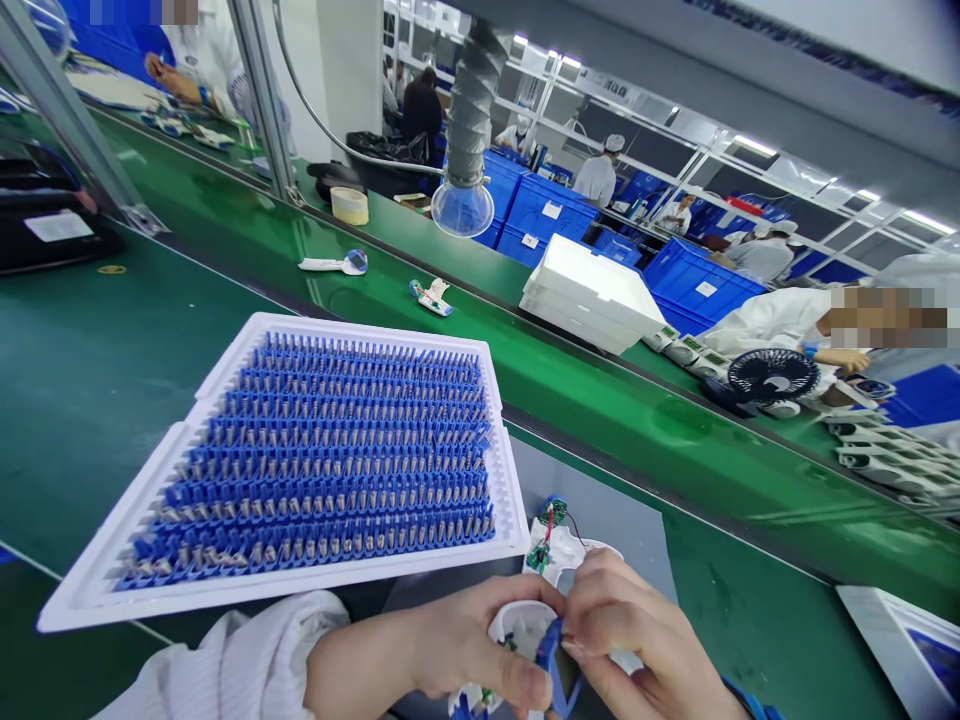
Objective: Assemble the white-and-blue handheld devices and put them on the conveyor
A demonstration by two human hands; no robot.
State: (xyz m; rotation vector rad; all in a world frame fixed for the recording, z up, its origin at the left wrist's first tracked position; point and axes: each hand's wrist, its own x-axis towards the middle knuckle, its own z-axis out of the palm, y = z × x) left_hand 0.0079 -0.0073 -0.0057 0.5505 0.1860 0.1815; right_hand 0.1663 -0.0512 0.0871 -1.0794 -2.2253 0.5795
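My left hand (480,640) is closed round a white plastic housing (525,622) at the bottom centre, its thumb across the front. A blue plastic part (550,645) stands against the housing, and the fingertips of my right hand (626,625) pinch its edge. Just beyond my hands, a white shell with a green circuit board (553,512) and red wires lies on a grey mat (637,515). To the left is a large white tray (514,490) with rows of small blue parts holding metal pieces.
Behind the tray, a green conveyor belt (390,290) crosses the view, carrying a white-and-blue piece (433,297) and another (337,263). White trays (589,290), a small black fan (772,375) and blue bins stand beyond. Another white tray (885,630) is at right. Several people work farther off.
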